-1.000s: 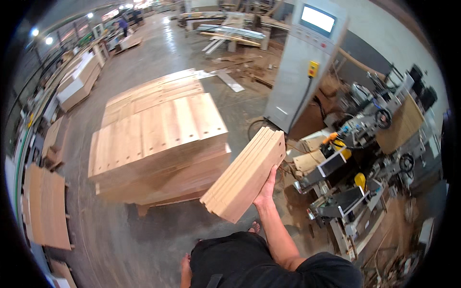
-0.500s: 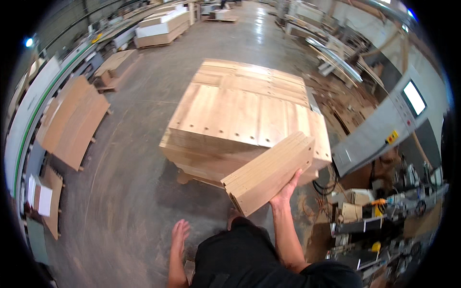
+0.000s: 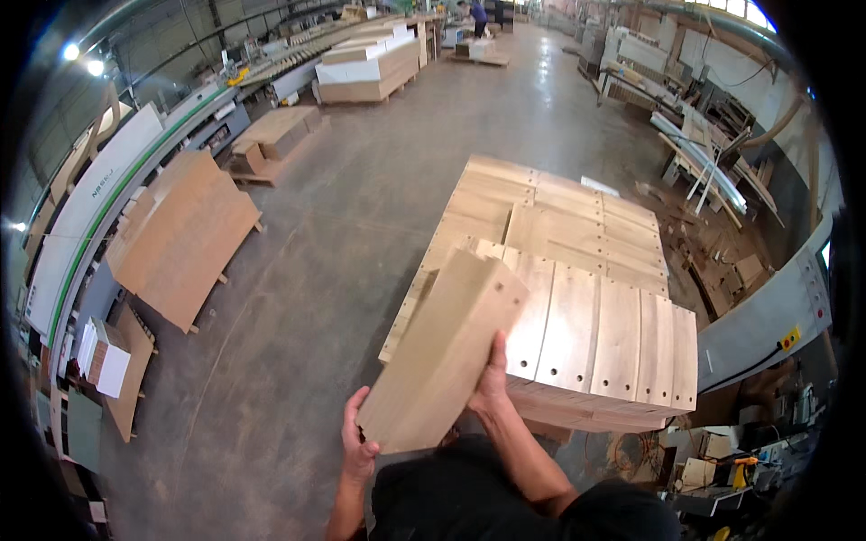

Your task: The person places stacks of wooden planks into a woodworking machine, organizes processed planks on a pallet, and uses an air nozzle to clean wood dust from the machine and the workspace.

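Between my two hands is a stack of long, pale wooden boards (image 3: pixel 442 352), tilted with its far end up and to the right. Dark drilled holes show near that far end. My left hand (image 3: pixel 358 437) grips the near left end, thumb over the edge. My right hand (image 3: pixel 492 379) is wrapped against the right side, fingers partly hidden beneath. Just beyond and to the right stands a big pile of similar drilled boards (image 3: pixel 568 316), laid in rows; the held stack covers part of its left front.
Brown panels (image 3: pixel 185 239) lie on a pallet at the left, beside a long machine with a green stripe (image 3: pixel 135 194). A grey control cabinet (image 3: pixel 762 311) stands at the right. Far back, a person (image 3: pixel 478 18) is near a low pallet. Concrete floor (image 3: pixel 271 316) runs between.
My left hand, apart from the boards before, now grips their near end. The stack has swung to a steeper angle and shifted left relative to the pile. The view has turned left.
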Available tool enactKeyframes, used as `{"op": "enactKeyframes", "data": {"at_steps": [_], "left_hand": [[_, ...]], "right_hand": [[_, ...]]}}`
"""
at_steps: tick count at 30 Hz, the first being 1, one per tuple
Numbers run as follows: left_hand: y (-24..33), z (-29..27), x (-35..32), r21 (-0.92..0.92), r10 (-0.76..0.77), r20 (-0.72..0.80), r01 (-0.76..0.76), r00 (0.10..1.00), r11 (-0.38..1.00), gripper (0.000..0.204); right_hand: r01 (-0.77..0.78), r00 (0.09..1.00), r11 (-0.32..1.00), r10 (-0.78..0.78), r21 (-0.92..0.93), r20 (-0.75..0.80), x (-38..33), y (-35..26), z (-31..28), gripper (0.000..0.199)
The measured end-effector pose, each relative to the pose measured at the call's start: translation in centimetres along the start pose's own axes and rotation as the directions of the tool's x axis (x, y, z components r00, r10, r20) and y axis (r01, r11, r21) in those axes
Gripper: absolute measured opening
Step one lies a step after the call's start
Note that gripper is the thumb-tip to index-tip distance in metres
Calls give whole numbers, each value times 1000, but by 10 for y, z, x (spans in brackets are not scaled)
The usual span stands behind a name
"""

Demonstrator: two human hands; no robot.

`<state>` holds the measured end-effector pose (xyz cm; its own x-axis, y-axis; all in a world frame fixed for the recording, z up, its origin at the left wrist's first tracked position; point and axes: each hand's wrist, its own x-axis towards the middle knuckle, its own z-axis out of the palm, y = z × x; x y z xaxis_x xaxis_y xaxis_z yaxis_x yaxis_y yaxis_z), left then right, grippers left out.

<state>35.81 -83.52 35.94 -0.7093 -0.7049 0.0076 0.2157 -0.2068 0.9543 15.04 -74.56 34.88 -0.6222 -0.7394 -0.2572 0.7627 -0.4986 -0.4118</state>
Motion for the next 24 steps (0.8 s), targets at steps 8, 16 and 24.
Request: {"op": "enactKeyframes", "data": {"at_steps": [8,16,24], "left_hand": [[-7,-111,85,-136,-50,-136,32,989,990,110],[3,-228,222,-3,29,-168,-30,985,1000,119],[72,-317,337,382,355,64,-352,933,855,95]], "right_hand": [[-201,977,975,193,-92,-90,129,78,61,87],[-170,967,983,152,-74,-205,257,177,135,87],[8,995,998,-2,59,-105,366,259,197,96]]}}
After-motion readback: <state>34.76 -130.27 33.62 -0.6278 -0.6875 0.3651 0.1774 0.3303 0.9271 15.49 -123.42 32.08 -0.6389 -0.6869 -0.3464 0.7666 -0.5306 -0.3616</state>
